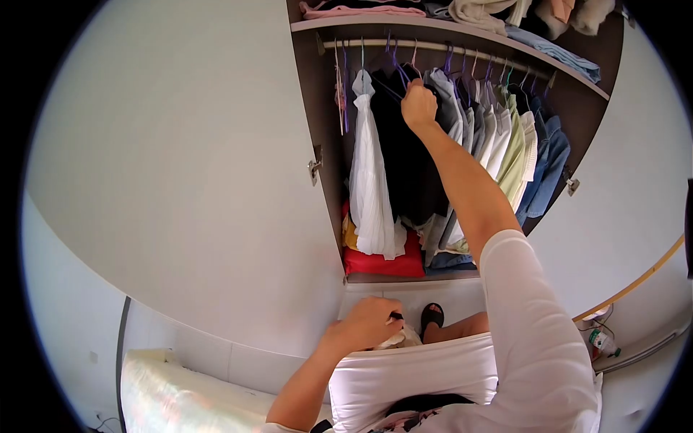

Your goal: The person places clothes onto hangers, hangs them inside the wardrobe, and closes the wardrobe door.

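Note:
Reaching up into the wardrobe, my right hand (420, 105) is closed on a purple hanger (399, 71) just below the rail. Beside and below that hand hangs a black garment (404, 155). A long white dress (372, 173) hangs to its left, and a row of shirts (494, 137) hangs to its right. Low in front of my body, my left hand (367, 323) is closed, with a cream cloth (406, 338) bunched at its fingers. Something small and dark shows by those fingers; I cannot make out what it is.
Wardrobe doors stand open on the left (180, 159) and right (613, 187). Folded clothes lie on the upper shelf (433, 25). A red folded item (386, 260) lies on the wardrobe floor. A bed (180, 390) is at lower left, a bottle (605, 343) at lower right.

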Tool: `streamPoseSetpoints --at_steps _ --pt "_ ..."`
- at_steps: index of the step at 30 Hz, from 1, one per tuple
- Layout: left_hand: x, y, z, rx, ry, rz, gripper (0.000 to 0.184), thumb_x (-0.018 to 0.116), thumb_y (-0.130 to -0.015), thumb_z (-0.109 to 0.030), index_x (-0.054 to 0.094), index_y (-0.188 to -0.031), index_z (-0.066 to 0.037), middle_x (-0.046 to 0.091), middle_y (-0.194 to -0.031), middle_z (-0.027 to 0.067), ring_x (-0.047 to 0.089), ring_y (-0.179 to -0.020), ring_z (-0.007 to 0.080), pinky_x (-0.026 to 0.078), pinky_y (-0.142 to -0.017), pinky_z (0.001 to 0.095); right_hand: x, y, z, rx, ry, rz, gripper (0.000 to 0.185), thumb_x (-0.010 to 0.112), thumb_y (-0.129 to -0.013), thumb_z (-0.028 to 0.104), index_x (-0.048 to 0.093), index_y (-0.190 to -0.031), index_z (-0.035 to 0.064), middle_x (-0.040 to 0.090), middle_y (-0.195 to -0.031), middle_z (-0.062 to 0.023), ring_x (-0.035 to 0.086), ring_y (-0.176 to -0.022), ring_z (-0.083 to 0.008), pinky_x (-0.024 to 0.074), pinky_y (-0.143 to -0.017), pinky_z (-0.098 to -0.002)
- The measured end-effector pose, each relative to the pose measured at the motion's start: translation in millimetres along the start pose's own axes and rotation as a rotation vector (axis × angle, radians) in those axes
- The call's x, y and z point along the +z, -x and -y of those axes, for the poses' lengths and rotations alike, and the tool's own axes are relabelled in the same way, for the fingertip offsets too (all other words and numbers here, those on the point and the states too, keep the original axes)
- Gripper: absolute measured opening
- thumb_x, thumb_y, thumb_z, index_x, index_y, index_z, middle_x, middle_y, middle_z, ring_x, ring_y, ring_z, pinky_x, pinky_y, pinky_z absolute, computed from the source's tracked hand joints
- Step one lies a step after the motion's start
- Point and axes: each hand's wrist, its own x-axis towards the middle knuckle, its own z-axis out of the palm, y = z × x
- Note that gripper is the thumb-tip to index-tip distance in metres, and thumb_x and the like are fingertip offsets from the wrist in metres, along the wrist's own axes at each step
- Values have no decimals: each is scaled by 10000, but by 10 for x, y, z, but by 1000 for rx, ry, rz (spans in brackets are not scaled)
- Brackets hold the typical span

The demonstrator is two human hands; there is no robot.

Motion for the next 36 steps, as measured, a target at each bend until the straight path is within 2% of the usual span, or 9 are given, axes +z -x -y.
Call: streamPoseSetpoints --at_steps 6,8,16,24,28,30,32,34,36 --pt "66 -56 -39 41 155 -69 223 596 -738 -189 580 -809 22 583 -701 171 550 -619 294 432 -576 347 -10 -170 15 -28 16 -41 158 471 -843 140 474 -828 -17 601 -727 -233 596 -709 -396 478 -644 -463" --pt "45 -55 -118 -42 138 -23 223 596 -743 -190 579 -814 21 578 -682 157 534 -579 263 424 -557 337 24 -37 -33 -10 -3 -30 165 455 -855 147 469 -820 -14 597 -708 -236 592 -694 -402 470 -631 -477" --pt "122 -102 128 -35 226 -19 211 580 -767 -186 578 -822 18 576 -673 153 520 -548 249 417 -532 333 419 -79 67 162 -293 -239 164 458 -853 123 496 -761 -8 585 -670 -217 583 -664 -394 455 -603 -456" --pt "149 -207 284 -85 282 -10 215 587 -777 -186 578 -834 20 578 -679 158 522 -555 244 428 -541 319 381 425 -223 5 -319 -345 144 415 -869 98 496 -793 7 570 -640 -176 569 -611 -360 433 -561 -416" --pt "159 -248 364 -63 350 -77 181 595 -780 -154 578 -838 16 561 -647 99 506 -559 143 423 -530 281 -67 987 -309 110 -546 -281 202 403 -911 175 481 -809 18 478 -538 -87 481 -472 -207 377 -470 -337" --pt "78 -281 379 -55 394 -76 165 596 -783 -144 581 -836 11 559 -643 67 495 -566 102 419 -525 265 -610 1446 -310 280 -728 -88 195 404 -919 200 483 -853 34 506 -579 -51 488 -511 -145 373 -472 -304" --pt "-52 -347 376 -117 523 -133 138 591 -792 -142 591 -828 -8 540 -646 1 466 -577 51 404 -508 237 -1031 1995 -506 267 -823 44 135 446 -904 160 475 -919 30 505 -612 -23 475 -533 -104 358 -471 -256" --pt "-162 -445 320 -182 516 -209 112 582 -799 -123 605 -839 -20 538 -666 -23 453 -564 40 387 -493 219 -1296 2323 -420 259 -885 96 141 475 -891 162 476 -938 29 482 -596 -10 445 -529 -95 348 -487 -243" --pt "-22 -652 593 -204 699 -276 140 601 -758 -128 611 -808 2 561 -625 18 486 -564 79 403 -520 254 -1440 2224 -318 546 -1094 344 153 535 -853 138 479 -947 32 435 -582 8 376 -490 -64 307 -449 -219"
